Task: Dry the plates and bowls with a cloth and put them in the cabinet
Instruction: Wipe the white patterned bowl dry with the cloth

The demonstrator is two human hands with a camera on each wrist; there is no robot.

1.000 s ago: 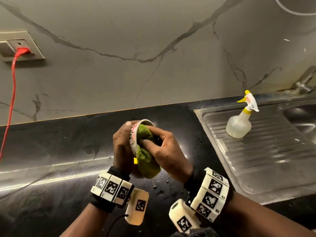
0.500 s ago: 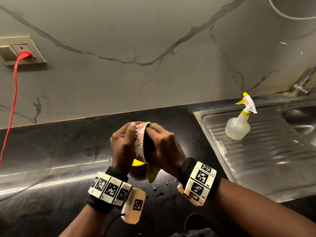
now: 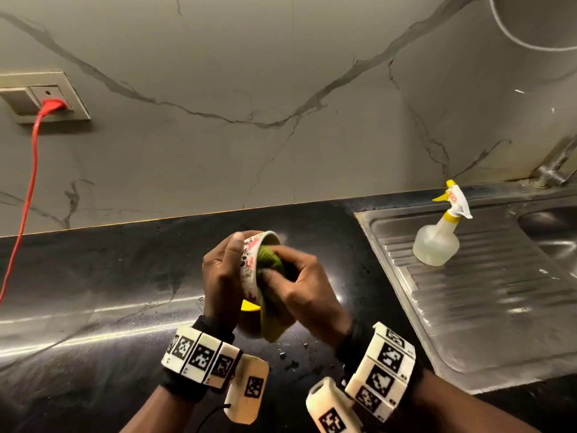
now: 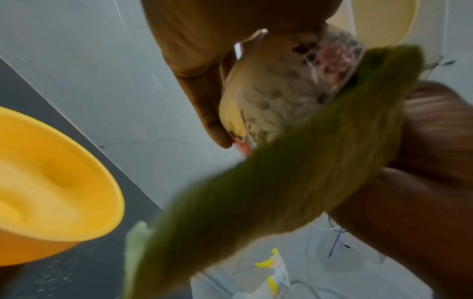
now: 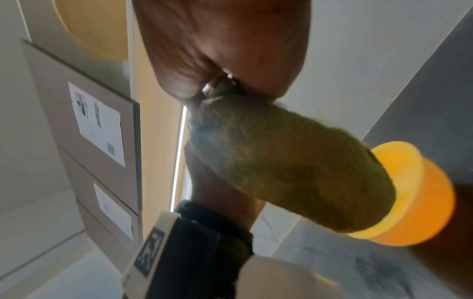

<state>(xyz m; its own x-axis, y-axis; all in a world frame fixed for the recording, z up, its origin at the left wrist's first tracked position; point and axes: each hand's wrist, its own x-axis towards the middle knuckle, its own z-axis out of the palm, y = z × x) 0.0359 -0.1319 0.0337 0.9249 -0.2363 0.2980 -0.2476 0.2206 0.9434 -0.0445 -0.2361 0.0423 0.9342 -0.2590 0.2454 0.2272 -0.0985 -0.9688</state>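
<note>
Holding a bowl (image 3: 249,264) tilted above the counter (image 3: 125,276) in the left hand (image 3: 220,276), the right hand (image 3: 299,289) is pressing a cloth (image 3: 271,260) inside it, so drying is underway, while a yellow bowl (image 4: 51,192) below is waiting and nothing is reaching the cabinet yet.

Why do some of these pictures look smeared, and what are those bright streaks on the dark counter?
Head view: sharp; the streaks are light glaring off the glossy counter, and the wide lens bends its edge. Left wrist view: the green cloth is smeared by motion, the yellow bowl soft. Right wrist view: the cloth is blurred, backlit.
</note>
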